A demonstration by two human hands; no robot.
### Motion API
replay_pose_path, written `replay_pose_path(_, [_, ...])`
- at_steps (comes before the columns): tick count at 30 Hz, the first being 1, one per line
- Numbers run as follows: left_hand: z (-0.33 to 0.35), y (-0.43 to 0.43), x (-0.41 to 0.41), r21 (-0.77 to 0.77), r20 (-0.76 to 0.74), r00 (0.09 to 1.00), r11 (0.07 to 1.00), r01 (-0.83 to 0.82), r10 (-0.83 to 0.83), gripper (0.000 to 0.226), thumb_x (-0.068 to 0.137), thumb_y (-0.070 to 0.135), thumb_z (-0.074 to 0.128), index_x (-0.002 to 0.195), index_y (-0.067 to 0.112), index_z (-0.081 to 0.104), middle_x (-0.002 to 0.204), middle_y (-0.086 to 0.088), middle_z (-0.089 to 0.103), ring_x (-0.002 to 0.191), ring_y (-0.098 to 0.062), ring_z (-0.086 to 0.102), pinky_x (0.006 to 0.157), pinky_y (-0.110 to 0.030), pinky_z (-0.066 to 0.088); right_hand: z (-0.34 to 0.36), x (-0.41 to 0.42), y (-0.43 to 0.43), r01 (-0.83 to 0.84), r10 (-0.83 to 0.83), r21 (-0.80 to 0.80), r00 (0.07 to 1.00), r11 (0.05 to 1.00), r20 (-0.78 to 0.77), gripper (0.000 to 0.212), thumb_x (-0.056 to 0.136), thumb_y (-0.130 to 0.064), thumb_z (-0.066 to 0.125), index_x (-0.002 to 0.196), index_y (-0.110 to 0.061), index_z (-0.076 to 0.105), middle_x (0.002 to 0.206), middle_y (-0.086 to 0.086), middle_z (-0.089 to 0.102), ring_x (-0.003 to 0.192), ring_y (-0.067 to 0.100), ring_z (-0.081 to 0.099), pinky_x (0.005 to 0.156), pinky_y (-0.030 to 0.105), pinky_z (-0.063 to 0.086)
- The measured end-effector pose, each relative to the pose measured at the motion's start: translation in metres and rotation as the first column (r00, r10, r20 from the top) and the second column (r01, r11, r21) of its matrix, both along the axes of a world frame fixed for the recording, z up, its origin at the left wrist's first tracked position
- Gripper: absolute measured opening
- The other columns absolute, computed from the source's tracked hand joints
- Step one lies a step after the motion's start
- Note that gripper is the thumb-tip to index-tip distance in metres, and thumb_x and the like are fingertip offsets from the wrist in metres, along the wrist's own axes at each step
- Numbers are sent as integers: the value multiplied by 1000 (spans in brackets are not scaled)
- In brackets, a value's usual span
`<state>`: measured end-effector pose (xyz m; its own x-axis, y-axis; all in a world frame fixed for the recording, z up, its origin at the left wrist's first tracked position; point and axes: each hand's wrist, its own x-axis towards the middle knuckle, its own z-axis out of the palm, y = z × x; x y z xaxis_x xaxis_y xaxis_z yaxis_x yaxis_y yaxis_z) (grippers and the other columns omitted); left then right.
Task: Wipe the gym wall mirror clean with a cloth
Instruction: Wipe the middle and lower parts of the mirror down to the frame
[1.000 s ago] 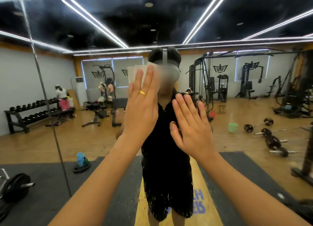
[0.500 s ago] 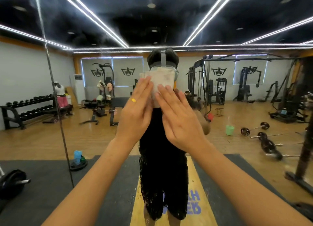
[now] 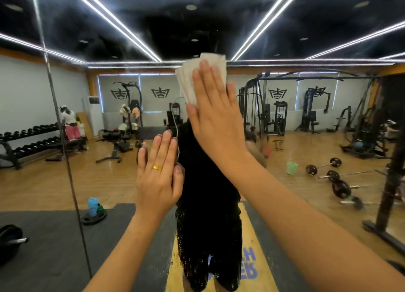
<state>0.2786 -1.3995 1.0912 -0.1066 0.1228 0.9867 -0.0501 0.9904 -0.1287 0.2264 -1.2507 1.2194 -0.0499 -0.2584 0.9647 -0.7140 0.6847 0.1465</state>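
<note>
Cloth point(image 3: 189, 81), white and folded, sits high on the mirror point(image 3: 285, 195) near the centre of view, pinned flat to the glass under the right hand point(image 3: 215, 120). Right fingers are straight and pressed together over the cloth's right part, thumb set off to the left just below its lower corner. The cloth's upper and left edges project beyond the fingers.

Left hand point(image 3: 158, 182) lies lower and to the left, apart from the cloth, palm toward the glass, fingers straight and close together, a gold ring point(image 3: 157, 167) on one. It holds nothing.

One vertical seam point(image 3: 63, 142) crosses the mirror left of both hands; the left hand is the nearer to it. Right of the cloth the glass runs unbroken to the edge of view.

Surface: faint haze shows across the reflected dark ceiling. Reflected room: dumbbell rack point(image 3: 28, 142) at left, green bucket point(image 3: 292, 168) and barbells point(image 3: 335, 177) on the wood floor at right, black mat point(image 3: 43, 237) below.
</note>
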Motion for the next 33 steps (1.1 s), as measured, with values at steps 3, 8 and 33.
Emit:
replay_pose_path(3, [-1,-1,-1,-6,-4,1000,1000,-9,9,55,103,19,39,155,0,40,165,-15,33,156,-30,26,128,-53,14,35,-5,0,-2,3,-97,1000,995,11,61,109,-30,28,163,-6,12,172,14,10,159,27,6,129,43,3])
replay_pose_path(8, [0,-3,-1,-13,1,1000,1000,-27,27,56,103,19,38,156,0,38,166,-15,31,156,-30,24,128,-53,13,2,0,-4,-36,48,-150,996,988,77,73,109,-42,41,163,-4,10,172,15,7,160,28,4,130,44,3])
replay_pose_path(33, [-2,-4,-2,-29,5,999,999,-41,41,57,105,20,36,158,2,34,166,-15,31,156,-30,26,125,-59,20,14,-10,-1,-96,93,-42,993,994,-78,55,108,-17,48,158,-3,31,167,17,27,156,30,21,128,43,12])
